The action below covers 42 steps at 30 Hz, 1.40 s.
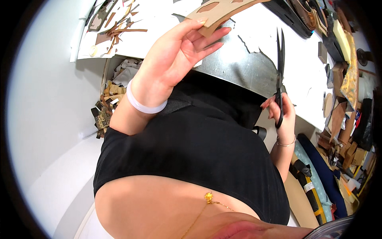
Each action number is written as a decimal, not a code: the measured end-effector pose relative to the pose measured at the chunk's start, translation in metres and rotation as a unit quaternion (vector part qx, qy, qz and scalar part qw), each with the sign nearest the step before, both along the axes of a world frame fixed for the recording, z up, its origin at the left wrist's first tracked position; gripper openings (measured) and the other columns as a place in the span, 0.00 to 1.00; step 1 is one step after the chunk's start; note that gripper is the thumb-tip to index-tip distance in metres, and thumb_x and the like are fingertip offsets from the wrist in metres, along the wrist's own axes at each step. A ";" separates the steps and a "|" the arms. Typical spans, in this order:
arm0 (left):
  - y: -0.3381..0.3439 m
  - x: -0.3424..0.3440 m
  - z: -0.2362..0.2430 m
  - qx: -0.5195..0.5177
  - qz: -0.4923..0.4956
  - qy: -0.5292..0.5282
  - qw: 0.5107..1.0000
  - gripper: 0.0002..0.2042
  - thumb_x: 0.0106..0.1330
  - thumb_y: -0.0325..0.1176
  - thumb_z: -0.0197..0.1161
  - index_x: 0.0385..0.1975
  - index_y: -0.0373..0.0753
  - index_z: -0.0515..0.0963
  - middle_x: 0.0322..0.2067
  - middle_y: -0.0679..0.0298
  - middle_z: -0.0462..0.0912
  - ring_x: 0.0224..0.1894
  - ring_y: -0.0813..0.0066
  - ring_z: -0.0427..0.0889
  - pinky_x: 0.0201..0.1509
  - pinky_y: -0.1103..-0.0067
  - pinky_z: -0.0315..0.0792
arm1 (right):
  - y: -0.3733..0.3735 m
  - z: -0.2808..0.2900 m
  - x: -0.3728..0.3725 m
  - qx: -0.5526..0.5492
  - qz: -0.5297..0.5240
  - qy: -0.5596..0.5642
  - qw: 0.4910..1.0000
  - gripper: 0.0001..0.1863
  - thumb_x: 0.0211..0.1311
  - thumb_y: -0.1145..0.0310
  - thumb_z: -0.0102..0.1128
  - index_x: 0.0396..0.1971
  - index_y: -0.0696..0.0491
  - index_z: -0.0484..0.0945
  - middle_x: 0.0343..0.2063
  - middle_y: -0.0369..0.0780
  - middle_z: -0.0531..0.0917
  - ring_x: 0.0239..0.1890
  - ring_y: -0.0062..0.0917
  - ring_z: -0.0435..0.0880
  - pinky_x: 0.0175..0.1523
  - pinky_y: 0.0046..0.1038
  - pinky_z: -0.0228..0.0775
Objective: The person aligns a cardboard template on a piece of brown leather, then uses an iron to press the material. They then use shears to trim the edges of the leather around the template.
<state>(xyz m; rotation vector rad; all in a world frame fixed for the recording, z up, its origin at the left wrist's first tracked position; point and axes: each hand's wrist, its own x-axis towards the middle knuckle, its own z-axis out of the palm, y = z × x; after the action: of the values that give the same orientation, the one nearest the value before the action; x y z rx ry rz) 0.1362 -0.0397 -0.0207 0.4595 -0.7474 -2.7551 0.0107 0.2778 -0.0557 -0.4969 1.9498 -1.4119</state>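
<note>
My left hand [185, 47] pinches the end of a curved tan piece of leather-like sheet [217, 15] between thumb and fingers, the other fingers spread below it. The piece has cut-out holes and runs up past the top edge of the view, above the table. On the right, my right hand [283, 113] is closed round the black handles of a pair of scissors [280, 59]. Their long dark blades point away from me, tips slightly parted, apart from the tan piece.
Before me is a white worktable with a grey metal plate [223, 67] at its near edge. Brown offcut strips [119, 32] lie at the far left. Stacked materials [346, 91] crowd the right side, with fabric rolls [318, 175] below. A scrap pile [105, 113] sits under the table's left.
</note>
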 end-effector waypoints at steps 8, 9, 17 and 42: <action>-0.007 0.010 -0.003 -0.069 0.093 -0.005 0.993 0.16 0.73 0.28 0.55 0.59 0.33 0.69 0.54 0.55 0.79 0.58 0.62 0.79 0.67 0.62 0.71 | 0.004 -0.019 -0.077 0.306 -0.142 0.380 0.861 0.24 0.56 0.53 0.75 0.32 0.61 0.80 0.18 0.41 0.77 0.19 0.25 0.72 0.29 0.26 0.67; -0.011 0.015 -0.002 -0.073 0.122 -0.012 0.990 0.15 0.73 0.27 0.55 0.56 0.34 0.70 0.52 0.56 0.80 0.57 0.63 0.79 0.67 0.62 0.72 | 0.005 -0.023 -0.088 0.313 -0.138 0.402 0.849 0.24 0.55 0.52 0.75 0.33 0.60 0.80 0.20 0.42 0.79 0.21 0.29 0.75 0.30 0.28 0.69; -0.036 0.043 -0.017 -0.115 0.291 -0.031 0.949 0.13 0.72 0.26 0.58 0.54 0.37 0.70 0.53 0.61 0.78 0.56 0.70 0.78 0.64 0.69 0.71 | -0.014 -0.029 -0.111 0.346 -0.093 0.407 0.840 0.24 0.53 0.61 0.76 0.42 0.63 0.80 0.34 0.46 0.84 0.34 0.38 0.83 0.42 0.34 0.76; -0.064 0.055 -0.005 -0.098 0.396 -0.042 0.912 0.11 0.74 0.30 0.57 0.54 0.38 0.71 0.49 0.64 0.78 0.50 0.76 0.78 0.57 0.75 0.74 | -0.414 -0.065 -0.105 0.016 0.120 0.604 0.788 0.17 0.61 0.64 0.65 0.49 0.52 0.80 0.39 0.45 0.83 0.43 0.36 0.84 0.49 0.36 0.75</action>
<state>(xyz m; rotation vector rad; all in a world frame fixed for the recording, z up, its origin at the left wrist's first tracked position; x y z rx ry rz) 0.1913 -0.1040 -0.0253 0.6625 -0.6529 -1.8954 -0.0941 -0.1359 -0.1205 -1.9116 2.6438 -0.8830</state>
